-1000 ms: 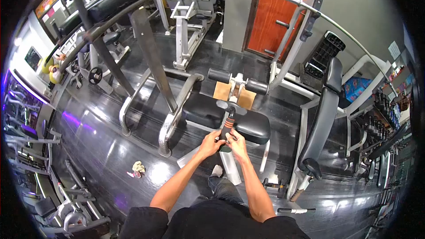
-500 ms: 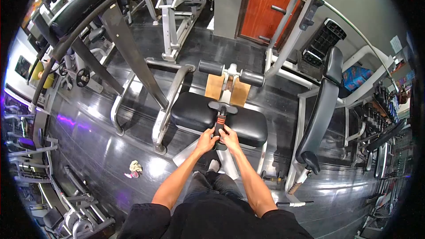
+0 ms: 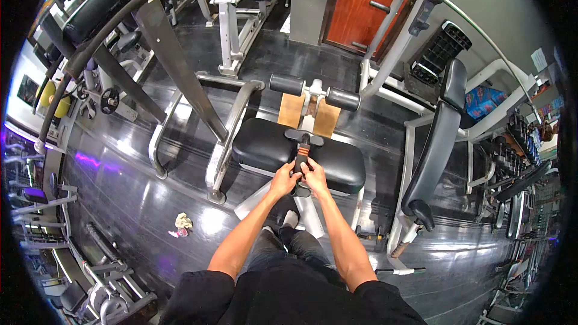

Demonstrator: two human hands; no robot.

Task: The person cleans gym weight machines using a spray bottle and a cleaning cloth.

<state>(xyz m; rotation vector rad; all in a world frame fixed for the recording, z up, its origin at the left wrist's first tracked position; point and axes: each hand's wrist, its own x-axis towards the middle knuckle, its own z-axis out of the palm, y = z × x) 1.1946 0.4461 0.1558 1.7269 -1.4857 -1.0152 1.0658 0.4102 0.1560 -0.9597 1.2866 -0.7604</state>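
Observation:
My left hand (image 3: 283,179) and my right hand (image 3: 313,176) are both closed around a black push-up bar (image 3: 303,153) with orange stripes on its grip. The thumbs lie close together along the grip. One wide foot of the bar points away from me, over the middle of a black padded bench (image 3: 262,142). Its other foot shows just below my hands, near the bench's front edge. Beyond the bench, two black foam rollers (image 3: 287,83) stick out from a grey post.
A grey frame (image 3: 180,72) rises at the left of the bench. At the right stands a tilted black backrest bench (image 3: 432,159). Crumpled pale cloth (image 3: 183,222) lies on the dark floor (image 3: 126,204). A dumbbell rack (image 3: 506,165) is farther right.
My hands and the push-up bar have shifted very slightly; the grip stays the same. One of my feet has come a little farther forward under the bench.

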